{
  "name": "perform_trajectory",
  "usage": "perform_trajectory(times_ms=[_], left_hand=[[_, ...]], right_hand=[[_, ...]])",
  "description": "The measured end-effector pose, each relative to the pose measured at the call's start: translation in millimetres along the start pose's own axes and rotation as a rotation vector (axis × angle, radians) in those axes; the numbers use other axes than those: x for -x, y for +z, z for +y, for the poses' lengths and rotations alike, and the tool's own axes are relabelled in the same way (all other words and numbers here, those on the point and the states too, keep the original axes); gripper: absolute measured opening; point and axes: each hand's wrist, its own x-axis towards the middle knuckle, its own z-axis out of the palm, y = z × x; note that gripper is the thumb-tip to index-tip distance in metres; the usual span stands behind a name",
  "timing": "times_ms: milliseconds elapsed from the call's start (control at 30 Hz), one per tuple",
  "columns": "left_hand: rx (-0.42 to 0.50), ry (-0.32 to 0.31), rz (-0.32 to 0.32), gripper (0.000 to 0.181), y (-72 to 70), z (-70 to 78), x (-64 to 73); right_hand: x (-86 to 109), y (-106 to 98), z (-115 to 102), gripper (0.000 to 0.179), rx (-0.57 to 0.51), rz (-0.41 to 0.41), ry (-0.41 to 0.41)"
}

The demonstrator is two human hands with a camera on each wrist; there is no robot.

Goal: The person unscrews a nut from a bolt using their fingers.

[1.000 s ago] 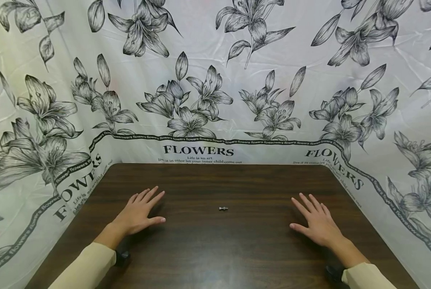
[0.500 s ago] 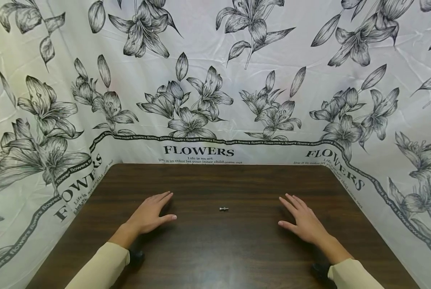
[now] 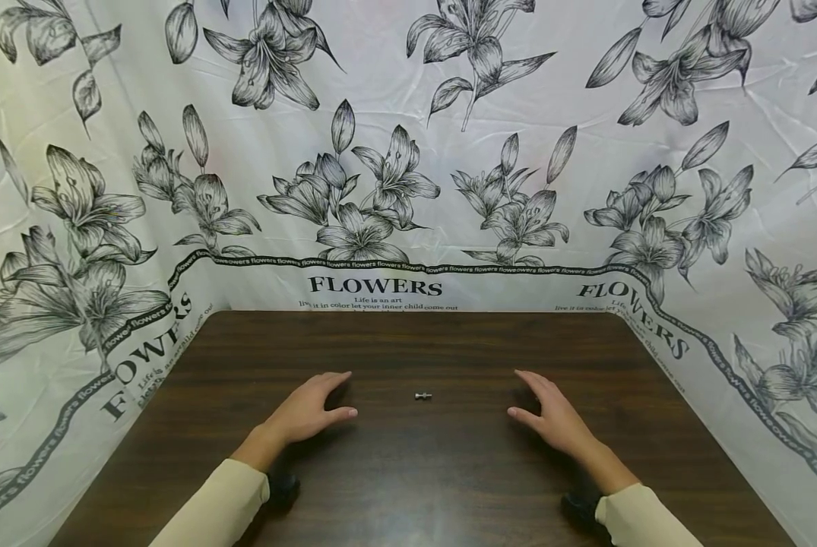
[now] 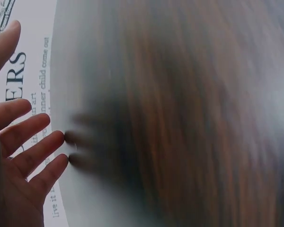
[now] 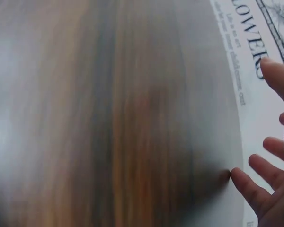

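Observation:
A small silvery metal piece, bolt-like in outline, (image 3: 423, 396) lies on the dark wooden table (image 3: 408, 471); it is too small to make out in detail. To its left is my left hand (image 3: 307, 410), fingers extended and thumb apart, holding nothing. My right hand (image 3: 552, 416) is on the other side, likewise empty with thumb spread from the fingers. Both hands are apart from the metal piece. In the left wrist view the fingers (image 4: 40, 156) are loosely spread by their shadows on the tabletop. The right wrist view shows relaxed fingers (image 5: 255, 189) at its edge.
A white cloth (image 3: 381, 190) printed with black lilies and lettering hangs behind the table and along both sides. Black wrist devices, one on the left wrist (image 3: 283, 490) and one on the right wrist (image 3: 579, 507), sit below the cream sleeves.
Both hands have moved inward from the table's sides, closer to the metal piece, and have turned more on edge. The metal piece stays in place.

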Motion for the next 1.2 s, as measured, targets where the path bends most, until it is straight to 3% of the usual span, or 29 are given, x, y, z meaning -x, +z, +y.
perform_trajectory(times_ms=[267, 367, 533, 800, 967, 1200], left_hand=[[0.070, 0.029, 0.037, 0.067, 18.3, 12.2, -11.6], [0.135, 0.042, 0.041, 0.064, 23.9, 19.5, -16.5], [0.241, 0.064, 0.023, 0.061, 32.6, 30.6, -26.1], [0.340, 0.074, -0.001, 0.051, 46.9, 52.6, -44.6], [0.346, 0.069, -0.010, 0.048, 55.6, 67.0, -54.8], [0.290, 0.066, 0.051, 0.040, 61.7, 72.1, -63.2]], right_hand=[[-10.8, 16.6, -15.1, 0.068, -0.205, 0.038, 0.100], [-14.8, 23.6, -19.9, 0.064, -0.254, 0.056, 0.112], [-20.6, 34.5, -29.4, 0.057, -0.316, 0.084, 0.142], [-31.7, 50.0, -44.9, 0.049, -0.367, 0.128, 0.189], [-36.1, 60.7, -51.4, 0.043, -0.391, 0.139, 0.187], [-42.4, 69.6, -60.1, 0.037, -0.386, 0.144, 0.168]])
